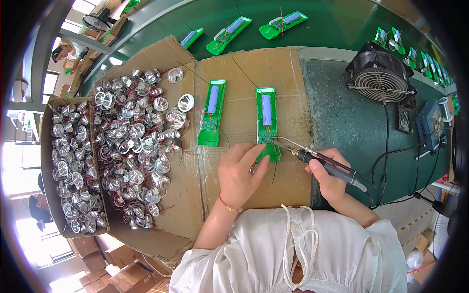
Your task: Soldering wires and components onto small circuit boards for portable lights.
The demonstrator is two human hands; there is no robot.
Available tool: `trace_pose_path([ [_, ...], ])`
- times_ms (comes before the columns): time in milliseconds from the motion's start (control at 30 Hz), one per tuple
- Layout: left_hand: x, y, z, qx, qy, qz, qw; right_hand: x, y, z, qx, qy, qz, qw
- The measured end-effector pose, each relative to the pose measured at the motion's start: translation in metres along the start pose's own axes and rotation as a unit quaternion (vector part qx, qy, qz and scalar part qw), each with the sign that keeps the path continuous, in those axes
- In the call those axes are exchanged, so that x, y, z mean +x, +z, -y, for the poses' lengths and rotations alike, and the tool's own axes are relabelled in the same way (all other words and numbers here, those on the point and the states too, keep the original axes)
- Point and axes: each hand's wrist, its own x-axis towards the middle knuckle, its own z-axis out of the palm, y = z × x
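Note:
My right hand (330, 177) is closed round a soldering iron (337, 172) with a thin metal feed tube along it. The tip points at the lower part of a green plastic housing (273, 152) on the cardboard. In that housing lie a purple battery cell (266, 110), a circuit board and thin wires. My left hand (240, 171) is closed at the housing's lower left, with a small shiny metal part (254, 167) showing between its fingers; its full shape is hidden. A second green housing (208, 135) with a cell lies to the left.
A cardboard box (54, 205) at left is heaped with silvery lamp reflectors (138, 130) on red wires. A black fan (381, 78) and a blue soldering station (428, 128) with cables stand at right. More green housings (229, 34) line the far green surface. People sit beyond at left.

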Motion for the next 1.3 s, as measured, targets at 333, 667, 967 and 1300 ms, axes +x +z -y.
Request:
trace_pose_path([
  [333,-0.001,0.005,0.004,0.129,0.082,0.019,0.988,0.001,0.003,-0.001,-0.014,-0.008,0.002,1.000],
  [667,0.001,0.004,0.002,0.144,0.094,0.027,0.985,-0.003,-0.005,0.005,0.043,-0.008,-0.062,0.997],
  [967,0.003,0.000,0.001,-0.019,-0.087,-0.050,0.995,-0.012,-0.037,-0.007,0.042,0.005,-0.088,0.995],
  [1300,0.032,0.026,-0.024,0.304,-0.213,0.132,0.919,-0.011,-0.058,-0.010,0.024,0.004,-0.096,0.995],
])
